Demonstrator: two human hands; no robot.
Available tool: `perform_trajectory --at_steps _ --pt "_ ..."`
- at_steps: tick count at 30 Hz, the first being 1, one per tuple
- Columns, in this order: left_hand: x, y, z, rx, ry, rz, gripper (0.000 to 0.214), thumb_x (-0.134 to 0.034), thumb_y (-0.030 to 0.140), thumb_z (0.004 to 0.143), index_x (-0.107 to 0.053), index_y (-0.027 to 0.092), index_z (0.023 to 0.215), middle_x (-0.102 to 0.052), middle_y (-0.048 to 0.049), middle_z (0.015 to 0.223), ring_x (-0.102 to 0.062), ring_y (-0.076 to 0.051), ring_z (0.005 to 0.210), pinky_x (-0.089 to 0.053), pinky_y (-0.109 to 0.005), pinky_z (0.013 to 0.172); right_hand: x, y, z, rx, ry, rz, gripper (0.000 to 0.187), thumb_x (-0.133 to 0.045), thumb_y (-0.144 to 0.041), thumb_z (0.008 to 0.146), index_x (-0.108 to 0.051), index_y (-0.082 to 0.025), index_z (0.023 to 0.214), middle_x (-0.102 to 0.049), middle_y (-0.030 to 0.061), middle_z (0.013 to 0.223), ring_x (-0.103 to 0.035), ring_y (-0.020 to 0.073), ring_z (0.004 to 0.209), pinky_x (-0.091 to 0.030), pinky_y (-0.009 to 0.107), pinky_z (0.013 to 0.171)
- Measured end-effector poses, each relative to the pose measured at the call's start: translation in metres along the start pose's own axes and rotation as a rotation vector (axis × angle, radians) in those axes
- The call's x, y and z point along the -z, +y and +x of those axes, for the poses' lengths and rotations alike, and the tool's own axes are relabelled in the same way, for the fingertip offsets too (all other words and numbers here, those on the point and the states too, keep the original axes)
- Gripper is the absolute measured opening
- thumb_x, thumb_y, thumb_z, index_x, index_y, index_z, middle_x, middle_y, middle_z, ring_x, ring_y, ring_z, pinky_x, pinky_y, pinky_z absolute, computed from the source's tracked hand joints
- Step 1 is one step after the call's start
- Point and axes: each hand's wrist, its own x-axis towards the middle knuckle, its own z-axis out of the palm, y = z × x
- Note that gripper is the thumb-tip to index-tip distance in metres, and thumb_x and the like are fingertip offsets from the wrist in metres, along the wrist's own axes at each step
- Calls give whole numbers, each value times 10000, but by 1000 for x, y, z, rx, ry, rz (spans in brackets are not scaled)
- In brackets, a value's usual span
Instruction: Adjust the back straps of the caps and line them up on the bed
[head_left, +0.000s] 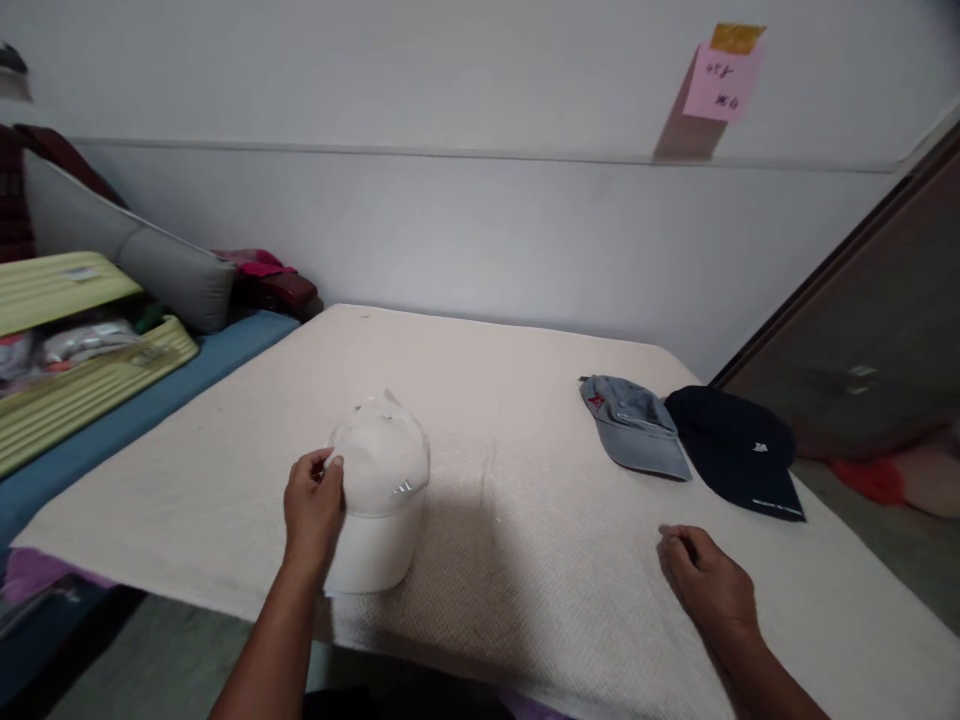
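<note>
Pink paper note (722, 82) on wall, upper right of frame: handwritten marks, illegible. Cap logos too small to read.

White cap (384, 470); grey-blue cap (637, 425), red logo; navy cap (739, 445), small white marks. Cream cloth (525, 500), fine woven texture. Lime-green ribbed suitcase (67, 340). Blue mattress (150, 400). Pink note (721, 82), yellow tape. Wall (450, 150) white-grey.

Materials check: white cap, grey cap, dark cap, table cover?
White cap: matte woven fabric, probably cotton; small shiny patch near the brim, maybe a sticker. Grey cap: faded, denim-like cloth with visible seams. Dark cap: smooth navy or black fabric, small pale marks. Table cover: cream textile, waffle-like texture. Left hand grips the white cap.
</note>
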Motion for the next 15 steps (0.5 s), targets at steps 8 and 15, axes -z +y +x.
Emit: perform_trajectory --at_steps 8,15 --pt "-2 7 -6 -82 89 4 160 -586 304 750 -600 170 836 -591 -16 795 -538 -171 753 -420 -307 751 2 -6 -2 25 36 -23 269 -462 -391 753 -620 -222 891 -701 53 896 -642 238 776 -437 294 652" --pt "-24 51 -79 -321 -7 -226 63 -566 254 799 -550 212 843 -544 -8 879 -521 -168 881 -390 -278 868 1 -3 -4 5 79 90 257 -493 -369 737 -631 -200 873 -692 69 891 -624 232 775 -419 295 658"
